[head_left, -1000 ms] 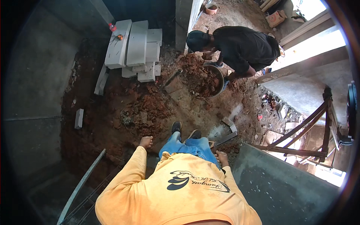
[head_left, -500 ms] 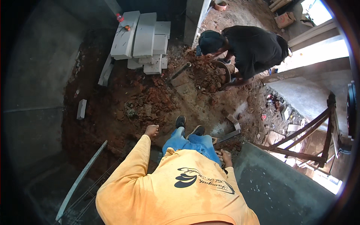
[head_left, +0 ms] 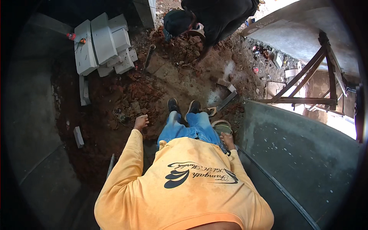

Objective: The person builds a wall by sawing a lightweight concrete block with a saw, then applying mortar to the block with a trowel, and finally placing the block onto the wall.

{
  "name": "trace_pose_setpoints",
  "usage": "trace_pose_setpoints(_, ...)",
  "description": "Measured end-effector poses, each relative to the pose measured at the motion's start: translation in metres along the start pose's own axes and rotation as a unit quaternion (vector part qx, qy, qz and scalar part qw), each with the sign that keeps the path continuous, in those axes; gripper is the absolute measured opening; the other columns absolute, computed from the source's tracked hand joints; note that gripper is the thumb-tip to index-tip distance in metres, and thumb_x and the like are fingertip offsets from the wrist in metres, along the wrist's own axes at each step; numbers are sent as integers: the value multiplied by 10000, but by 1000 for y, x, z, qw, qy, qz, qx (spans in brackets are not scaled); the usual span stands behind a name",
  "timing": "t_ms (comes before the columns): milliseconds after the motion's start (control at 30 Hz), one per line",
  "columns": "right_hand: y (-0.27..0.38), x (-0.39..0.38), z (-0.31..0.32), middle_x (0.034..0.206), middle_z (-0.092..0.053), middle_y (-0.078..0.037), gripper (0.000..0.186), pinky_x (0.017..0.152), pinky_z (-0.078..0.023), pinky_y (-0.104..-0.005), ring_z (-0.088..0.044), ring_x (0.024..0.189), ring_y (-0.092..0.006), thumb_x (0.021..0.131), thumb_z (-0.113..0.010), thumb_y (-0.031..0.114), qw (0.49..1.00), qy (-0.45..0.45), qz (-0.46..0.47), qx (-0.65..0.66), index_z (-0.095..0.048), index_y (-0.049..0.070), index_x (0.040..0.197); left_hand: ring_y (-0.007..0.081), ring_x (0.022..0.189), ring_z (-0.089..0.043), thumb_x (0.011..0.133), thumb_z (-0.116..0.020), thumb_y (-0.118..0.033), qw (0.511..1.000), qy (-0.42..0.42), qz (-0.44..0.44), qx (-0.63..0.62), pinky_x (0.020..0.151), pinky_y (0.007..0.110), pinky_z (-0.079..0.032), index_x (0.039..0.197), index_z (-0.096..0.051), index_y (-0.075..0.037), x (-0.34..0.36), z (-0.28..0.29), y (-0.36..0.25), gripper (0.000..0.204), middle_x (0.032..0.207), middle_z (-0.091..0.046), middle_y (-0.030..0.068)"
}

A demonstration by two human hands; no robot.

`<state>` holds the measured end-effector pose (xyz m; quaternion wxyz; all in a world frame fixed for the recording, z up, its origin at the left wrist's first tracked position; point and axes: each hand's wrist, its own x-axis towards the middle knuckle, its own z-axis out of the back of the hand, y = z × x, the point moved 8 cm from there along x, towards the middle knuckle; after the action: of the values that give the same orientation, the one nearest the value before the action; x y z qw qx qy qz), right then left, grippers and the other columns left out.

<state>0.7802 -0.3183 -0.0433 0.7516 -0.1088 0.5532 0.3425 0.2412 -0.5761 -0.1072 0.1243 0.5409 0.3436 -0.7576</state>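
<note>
My left hand [head_left: 141,122] is out in front of my left side, fingers curled into a loose fist with nothing showing in it. Beside my right thigh, my right hand [head_left: 227,140] has its fingers curled in, and no held thing can be seen. Just beyond it is a round, olive-green container-like thing [head_left: 221,127], partly hidden by my leg and hand; whether they touch I cannot tell. A tool like a handsaw [head_left: 225,101], with a pale looped handle, lies on the dirt beyond my right shoe.
Pale blocks [head_left: 103,38] are stacked at the far left, with an orange tape measure [head_left: 82,41] on top. A pipe [head_left: 149,56] sticks up from the soil. A co-worker [head_left: 220,19] in black bends over a basin of earth. Grey walls [head_left: 291,153] flank me; a wooden frame [head_left: 306,84] stands right.
My view has shifted, so the blocks and co-worker sit further left and higher. The olive-green thing now shows beyond my right hand. Both hands stay curled; the co-worker remains bent over the basin.
</note>
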Motion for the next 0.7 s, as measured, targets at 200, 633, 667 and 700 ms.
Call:
trace_pose_setpoints(200, -77, 70, 16, 891, -690, -189, 317, 646, -490, -425, -643, 726, -289, 946, -571, 374, 914, -60, 253, -312, -701, 130, 1101, 154, 804, -631, 955, -611, -327, 999, 5, 42, 27, 679, 335, -507, 1217, -631, -72, -8, -6, 2, 367, 941, -635, 13)
trace_pose_setpoints(633, -4, 52, 9, 987, -730, -134, 393, 770, -473, -410, -670, 944, -307, 943, -526, 356, 975, -63, 168, -130, -714, 16, 999, 309, 1086, -622, 950, -608, -309, 996, -34, -60, -62, 873, 382, -508, 1462, -378, -7, 16, -20, -66, 638, 1366, -530, 189)
trace_pose_setpoints(667, 3, 55, 7, 1009, -736, -106, 405, 769, -479, -385, -670, 961, -280, 941, -529, 352, 958, -71, 218, -173, -714, -3, 1001, 309, 1086, -622, 950, -608, -309, 995, -39, -65, -62, 873, 382, -508, 1462, -378, -7, 18, -20, -87, 638, 1366, -530, 189)
trace_pose_setpoints(700, 1, 57, 0, 1098, -719, -70, 386, 842, -474, -397, -651, 1006, -262, 956, -519, 321, 967, -55, 190, -158, -700, 1, 1073, 353, 1181, -558, 931, -624, -293, 982, -108, -152, 45, 960, 405, -460, 1471, -354, 1, 13, -7, -119, 671, 1410, -480, 218)
